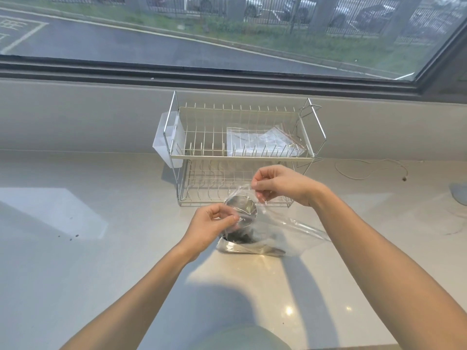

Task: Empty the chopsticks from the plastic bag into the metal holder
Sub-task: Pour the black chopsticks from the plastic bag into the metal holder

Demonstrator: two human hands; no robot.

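A clear plastic bag [290, 231] hangs over the white counter, stretched between both hands at its mouth. My left hand [212, 227] pinches the near-left edge of the opening. My right hand [278, 184] pinches the far-right edge, a little higher. A round metal holder [241, 209] stands under the bag's mouth, seen through the plastic. Dark shapes, perhaps chopsticks [242, 239], show through the plastic low beside the holder; what they are is unclear.
A two-tier wire dish rack [242, 150] stands right behind the hands, with a clear packet [262, 142] on its top tier and a white plastic cup [166, 140] hung on its left side. A thin cord [371, 170] lies at the right. A window runs along the back.
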